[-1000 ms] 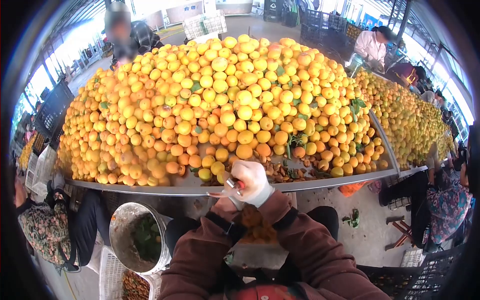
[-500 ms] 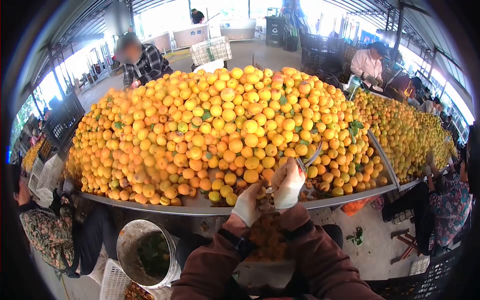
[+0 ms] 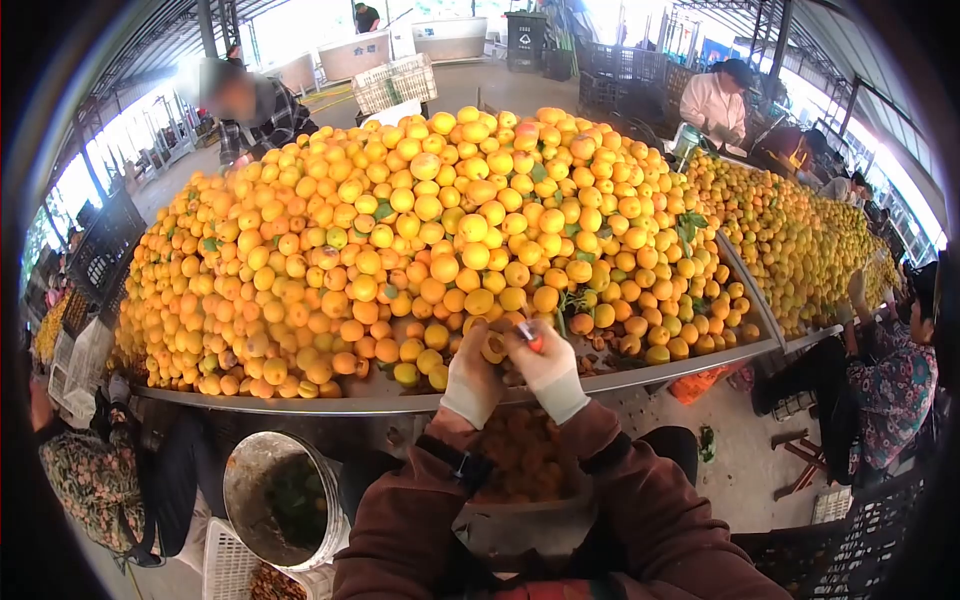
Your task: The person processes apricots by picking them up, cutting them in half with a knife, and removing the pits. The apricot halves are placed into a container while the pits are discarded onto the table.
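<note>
Both of my hands wear pale gloves and work close together at the table's front edge. My left hand [image 3: 474, 378] is closed around a yellow-orange apricot [image 3: 493, 348]. Close to its right, my right hand [image 3: 545, 368] grips a small knife with a red handle [image 3: 531, 338]; its blade is hard to make out now. A big heap of apricots [image 3: 430, 230] rises right behind my hands on the metal-rimmed table [image 3: 300, 404]. Below my wrists, a container [image 3: 525, 520] between my knees holds orange fruit pieces, partly hidden by my arms.
A white bucket [image 3: 325, 500] with dark leafy matter stands at lower left, beside a white crate [image 3: 225, 560]. Co-workers sit left [image 3: 95, 470] and right [image 3: 895, 390]; others stand behind the heap. A black crate [image 3: 850, 545] is at lower right.
The view has shifted slightly. My hands have risen toward the fruit, and the left now holds a whole-looking apricot. The knife's curved blade, plain before, is now mostly out of sight.
</note>
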`<state>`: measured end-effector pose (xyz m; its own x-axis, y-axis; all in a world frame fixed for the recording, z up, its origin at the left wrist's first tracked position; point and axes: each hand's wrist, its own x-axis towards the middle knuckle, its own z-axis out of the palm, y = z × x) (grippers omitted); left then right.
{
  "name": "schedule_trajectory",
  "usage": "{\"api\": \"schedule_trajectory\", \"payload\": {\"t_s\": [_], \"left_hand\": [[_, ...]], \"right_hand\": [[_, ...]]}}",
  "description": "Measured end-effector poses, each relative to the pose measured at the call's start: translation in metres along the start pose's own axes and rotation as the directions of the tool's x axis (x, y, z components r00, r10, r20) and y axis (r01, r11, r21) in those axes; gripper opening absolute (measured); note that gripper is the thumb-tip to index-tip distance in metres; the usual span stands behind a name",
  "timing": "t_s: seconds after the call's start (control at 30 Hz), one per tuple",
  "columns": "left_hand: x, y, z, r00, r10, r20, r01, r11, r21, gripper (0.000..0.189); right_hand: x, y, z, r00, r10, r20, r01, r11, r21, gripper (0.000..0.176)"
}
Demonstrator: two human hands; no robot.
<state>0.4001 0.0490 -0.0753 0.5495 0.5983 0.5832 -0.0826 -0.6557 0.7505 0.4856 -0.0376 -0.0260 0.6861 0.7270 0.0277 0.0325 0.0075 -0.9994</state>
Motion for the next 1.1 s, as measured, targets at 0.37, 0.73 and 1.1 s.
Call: {"api": "schedule_trajectory", "payload": {"t_s": [0.37, 0.73, 1.1], "left_hand": [[-0.012, -0.016, 0.013, 0.971, -0.238, 0.003, 0.232, 0.945, -0.229, 0.028], [-0.018, -0.020, 0.006, 0.994, 0.105, 0.018, -0.106, 0.990, 0.096, 0.030], [-0.024, -0.036, 0.029, 0.883, -0.415, 0.222, 0.469, 0.741, -0.480, 0.033]], "right_hand": [[0.013, 0.043, -0.003, 0.943, -0.285, 0.170, 0.316, 0.615, -0.722, 0.033], [0.024, 0.050, -0.013, 0.946, -0.323, 0.027, 0.276, 0.760, -0.588, 0.023], [0.015, -0.021, -0.009, 0.956, -0.108, -0.273, 0.237, 0.832, 0.501, 0.041]]}}
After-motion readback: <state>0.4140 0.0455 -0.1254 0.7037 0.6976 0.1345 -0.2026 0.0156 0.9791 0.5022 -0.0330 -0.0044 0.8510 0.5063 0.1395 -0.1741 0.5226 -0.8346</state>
